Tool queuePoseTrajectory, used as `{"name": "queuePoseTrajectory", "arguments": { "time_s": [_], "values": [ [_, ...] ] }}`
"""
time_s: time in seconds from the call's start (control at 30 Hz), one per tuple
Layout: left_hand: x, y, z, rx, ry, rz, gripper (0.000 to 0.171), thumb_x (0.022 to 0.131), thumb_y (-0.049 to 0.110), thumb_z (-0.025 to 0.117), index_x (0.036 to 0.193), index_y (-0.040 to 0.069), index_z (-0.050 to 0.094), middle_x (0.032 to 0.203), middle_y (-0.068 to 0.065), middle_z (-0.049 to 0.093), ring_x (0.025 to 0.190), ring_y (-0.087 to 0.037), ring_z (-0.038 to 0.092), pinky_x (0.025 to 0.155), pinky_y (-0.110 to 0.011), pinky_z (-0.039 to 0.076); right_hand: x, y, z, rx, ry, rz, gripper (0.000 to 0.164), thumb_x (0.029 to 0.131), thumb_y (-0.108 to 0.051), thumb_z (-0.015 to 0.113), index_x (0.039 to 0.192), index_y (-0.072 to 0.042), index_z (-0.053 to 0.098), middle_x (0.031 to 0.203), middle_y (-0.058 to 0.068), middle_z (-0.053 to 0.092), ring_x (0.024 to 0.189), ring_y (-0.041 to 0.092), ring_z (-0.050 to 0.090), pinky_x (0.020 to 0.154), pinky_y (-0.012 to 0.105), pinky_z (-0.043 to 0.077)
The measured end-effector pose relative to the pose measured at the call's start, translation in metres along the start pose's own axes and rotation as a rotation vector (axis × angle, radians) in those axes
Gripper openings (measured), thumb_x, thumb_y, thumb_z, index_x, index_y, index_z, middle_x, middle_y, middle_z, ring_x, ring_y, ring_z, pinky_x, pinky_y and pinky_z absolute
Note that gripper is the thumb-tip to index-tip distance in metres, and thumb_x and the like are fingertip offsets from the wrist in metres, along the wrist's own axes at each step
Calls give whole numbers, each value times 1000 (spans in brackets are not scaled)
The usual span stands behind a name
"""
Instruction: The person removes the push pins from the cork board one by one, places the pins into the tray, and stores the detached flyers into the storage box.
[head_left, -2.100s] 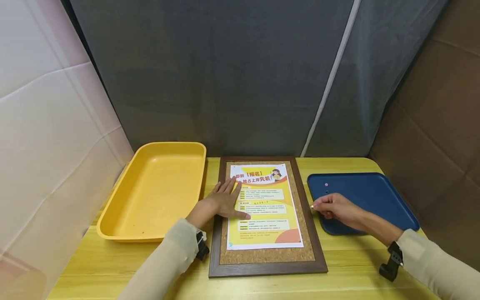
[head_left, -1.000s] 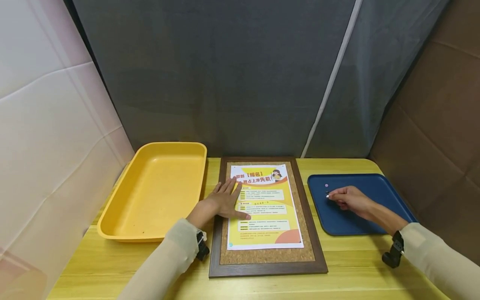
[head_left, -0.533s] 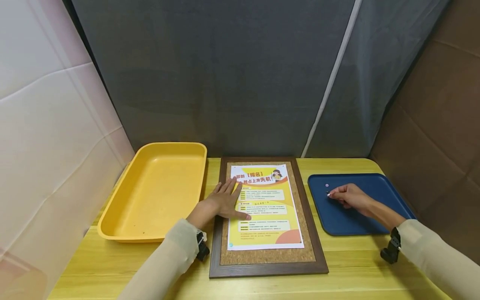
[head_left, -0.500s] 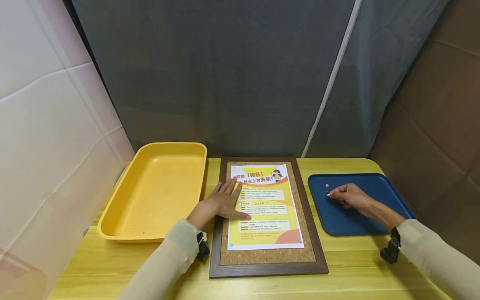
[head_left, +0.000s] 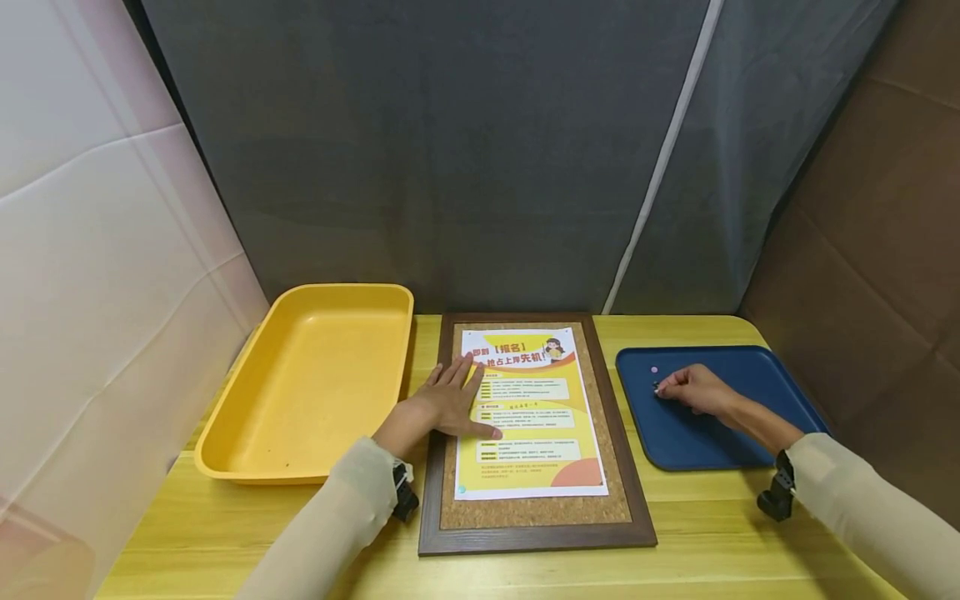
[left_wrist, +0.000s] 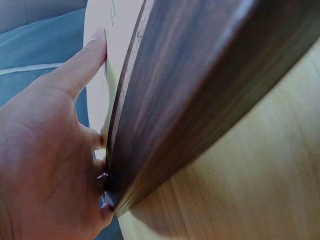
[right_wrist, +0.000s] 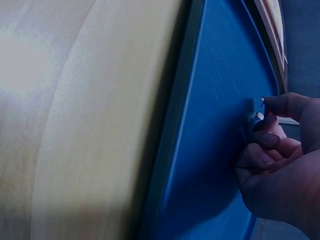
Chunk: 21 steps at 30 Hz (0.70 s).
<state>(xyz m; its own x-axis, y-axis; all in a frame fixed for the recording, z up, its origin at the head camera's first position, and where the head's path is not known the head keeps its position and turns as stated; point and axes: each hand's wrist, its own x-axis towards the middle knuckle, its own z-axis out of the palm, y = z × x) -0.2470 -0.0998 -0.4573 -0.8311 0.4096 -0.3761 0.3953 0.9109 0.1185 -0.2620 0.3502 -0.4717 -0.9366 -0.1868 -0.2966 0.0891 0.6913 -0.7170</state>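
Observation:
My left hand (head_left: 442, 400) lies spread over the left side of a framed cork board (head_left: 536, 515), pressing on a printed yellow-and-white poster (head_left: 525, 479). In the left wrist view its thumb (left_wrist: 82, 67) stretches over the paper, beside the dark frame (left_wrist: 160, 95). My right hand (head_left: 701, 390) is low over the blue tray (head_left: 720, 450), thumb and forefinger brought together at a tiny thumbtack (right_wrist: 259, 116); the other fingers curl in. Another small piece shows at a fingertip in the right wrist view. Just behind the fingertips, a pink thumbtack (head_left: 654, 369) lies on the tray.
A deep yellow tray (head_left: 330, 375) stands left of the board, with a few dark specks inside. All rest on a wooden table (head_left: 570, 575). A grey curtain (head_left: 450, 167) closes off the back, with a pale sheet at left and a brown one at right.
The right hand has moved from the board's right edge, with a small shiny tack at its fingertips, to the tray, where it has shifted only slightly since. The left hand stays put.

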Motion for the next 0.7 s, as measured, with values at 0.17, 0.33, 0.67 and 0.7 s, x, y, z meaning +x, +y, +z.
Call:
{"name": "queuePoseTrajectory", "arguments": {
  "time_s": [0.17,0.33,0.67,0.7],
  "values": [
    [1,0,1,-2,5,-1,124,88,84,60,172,11,5,178,-14,-6,165,-32,-3,132,-54,2,-2,-1,1,-24,15,-1,20,105,-18,66,103,-1,76,87,1,59,77,19,48,61,31,41],
    [0,0,0,2,1,-2,124,87,84,59,172,11,5,178,-14,-7,165,-32,-3,132,-54,3,-2,0,2,-33,28,7,21,105,-18,66,104,0,76,97,4,67,83,20,51,66,33,44],
    [-1,1,-2,7,-2,-4,124,87,85,59,172,12,4,178,-14,-7,165,-32,-3,132,-54,2,-3,4,5,22,77,-48,19,106,-16,65,105,1,74,96,4,71,76,17,52,60,28,45],
    [-1,1,-1,7,-2,-5,125,87,85,59,172,12,4,178,-14,-7,165,-32,-3,132,-54,2,-3,3,5,23,80,-62,19,106,-16,64,106,1,74,98,5,71,76,16,52,61,28,45]
  ]
}}
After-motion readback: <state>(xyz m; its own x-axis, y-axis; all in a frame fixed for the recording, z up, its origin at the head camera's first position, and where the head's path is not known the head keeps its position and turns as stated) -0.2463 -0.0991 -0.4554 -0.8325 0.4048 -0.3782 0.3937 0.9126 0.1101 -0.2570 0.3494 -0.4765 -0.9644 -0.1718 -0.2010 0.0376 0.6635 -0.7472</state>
